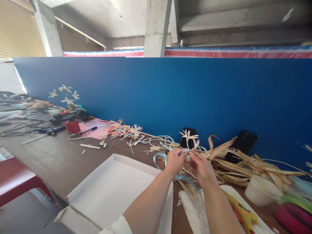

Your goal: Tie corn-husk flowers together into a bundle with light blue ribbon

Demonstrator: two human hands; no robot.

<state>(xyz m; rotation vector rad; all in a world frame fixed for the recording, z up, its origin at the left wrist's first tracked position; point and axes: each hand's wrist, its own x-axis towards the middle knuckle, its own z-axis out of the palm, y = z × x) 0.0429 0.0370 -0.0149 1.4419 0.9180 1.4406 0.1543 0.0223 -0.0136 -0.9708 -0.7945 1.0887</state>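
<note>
My left hand (175, 161) pinches the light blue stem of a small pale flower (188, 136), whose petals look like dried husk. From the other side, the fingertips of my right hand (201, 164) close on the same stem, touching my left fingers. The flower stands above both hands. A light blue ribbon (156, 160) loops beside my left hand, and another stretch hangs below the hands. Whether the ribbon joins the stem is hidden by my fingers. Dried husk strips (226, 151) lie just right of my right hand.
An open white box (114, 185) lies in front on the left. On the right are a yellow glue gun (243, 213), a whitish plastic cup (262, 191) and a magenta case (293, 216). Further left are finished-looking flowers (135, 130) and a red roll (72, 126). A blue partition (151, 91) runs behind.
</note>
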